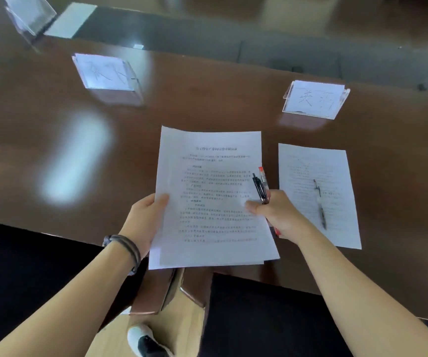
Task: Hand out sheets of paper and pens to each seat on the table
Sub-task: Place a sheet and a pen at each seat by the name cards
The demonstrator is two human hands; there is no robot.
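I see a glossy dark brown table (53, 124); on it a white sheet (318, 194) with grey print. Left of that sheet, white stack (207, 197), black pen (259, 188), red pen (264, 176).

We are looking down at a glossy dark brown conference table (40, 119) that is filling most of the view, with pale light (76, 161) reflecting off its surface at the left. Black chair backs (27, 274) are sitting along its near edge, and a light wooden floor (182, 328) is showing between them.
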